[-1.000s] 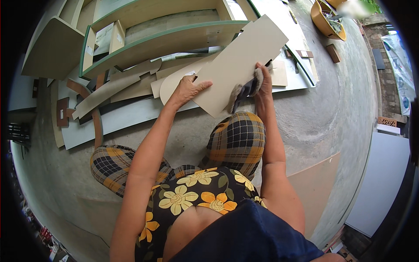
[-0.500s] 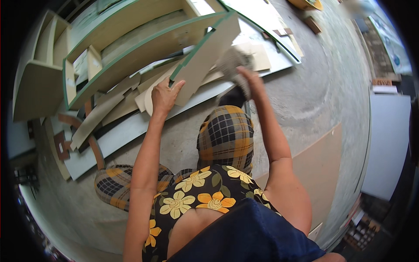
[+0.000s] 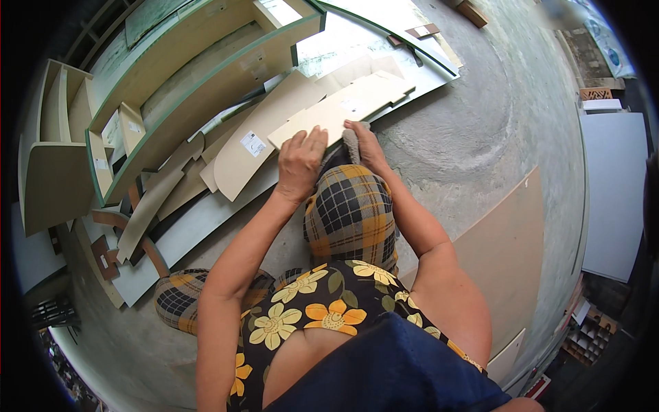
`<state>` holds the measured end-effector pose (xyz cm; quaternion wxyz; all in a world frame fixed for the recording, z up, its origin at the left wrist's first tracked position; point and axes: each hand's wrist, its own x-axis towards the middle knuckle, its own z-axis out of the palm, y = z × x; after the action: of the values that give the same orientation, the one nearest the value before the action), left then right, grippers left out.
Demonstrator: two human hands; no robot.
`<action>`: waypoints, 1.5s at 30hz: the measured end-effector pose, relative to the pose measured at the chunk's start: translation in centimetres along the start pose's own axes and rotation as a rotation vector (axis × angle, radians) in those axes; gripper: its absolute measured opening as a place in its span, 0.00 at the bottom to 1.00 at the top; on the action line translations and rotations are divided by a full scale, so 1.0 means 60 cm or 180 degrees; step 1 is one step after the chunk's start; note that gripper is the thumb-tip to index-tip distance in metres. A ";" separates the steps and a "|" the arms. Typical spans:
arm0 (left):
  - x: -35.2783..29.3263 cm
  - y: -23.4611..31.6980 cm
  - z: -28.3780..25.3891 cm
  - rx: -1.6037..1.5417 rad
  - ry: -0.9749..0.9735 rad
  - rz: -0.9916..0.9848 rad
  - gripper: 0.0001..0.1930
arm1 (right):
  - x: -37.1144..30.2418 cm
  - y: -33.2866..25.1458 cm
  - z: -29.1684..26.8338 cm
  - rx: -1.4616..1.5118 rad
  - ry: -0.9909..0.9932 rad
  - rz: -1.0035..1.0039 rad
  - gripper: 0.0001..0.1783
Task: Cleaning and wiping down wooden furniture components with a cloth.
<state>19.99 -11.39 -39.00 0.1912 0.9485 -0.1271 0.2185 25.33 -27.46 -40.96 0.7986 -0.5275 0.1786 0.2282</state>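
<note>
A cream board [image 3: 350,106] with a notched far-right edge lies tilted in front of my raised knee, above other boards. My left hand [image 3: 301,165] grips its near edge towards the left end, fingers on the top face and thumb hidden. Close to the board's near edge, my right hand [image 3: 368,147] is closed round a grey cloth [image 3: 351,145]; the thumb reaches up to the board's edge. Beneath and to the left rests a curved beige board [image 3: 264,130] with a white label.
Curved cream frames with green edges [image 3: 206,113] stand at the far left. Brown curved strips [image 3: 148,250] and beige offcuts lie on a long white panel [image 3: 199,240]. A brown sheet [image 3: 494,254] lies on the concrete floor [image 3: 460,130] to the right.
The board has turned from steeply tilted, green edge showing, to flatter with its cream face up. My right hand and the cloth have come nearer; my left hand has shifted right.
</note>
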 end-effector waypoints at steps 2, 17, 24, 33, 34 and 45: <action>-0.003 0.003 0.013 0.0110 -0.0064 0.0358 0.15 | 0.002 0.001 -0.019 -0.0089 0.0269 -0.0158 0.16; -0.073 -0.122 0.016 -0.0791 -0.0320 -0.0983 0.21 | 0.189 -0.121 -0.168 0.0614 -0.0076 -0.0633 0.12; -0.097 -0.147 0.014 -0.1024 -0.0487 -0.1676 0.18 | 0.434 -0.207 -0.163 0.0828 -0.0332 -0.0520 0.10; -0.126 -0.170 -0.003 -0.1076 -0.0312 -0.2233 0.18 | 0.578 -0.209 -0.122 0.0199 -0.0033 0.0068 0.09; -0.125 -0.173 -0.003 -0.0965 -0.0187 -0.2195 0.18 | 0.589 -0.211 -0.122 0.0122 -0.0060 0.0153 0.10; -0.125 -0.202 -0.009 -0.0889 0.0061 -0.2419 0.17 | 0.622 -0.209 -0.091 -0.0446 -0.0278 0.0585 0.11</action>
<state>17.19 0.85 -45.76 0.3865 0.8908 0.2059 0.1217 63.08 -30.16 -53.14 0.7425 -0.5530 0.1749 0.3350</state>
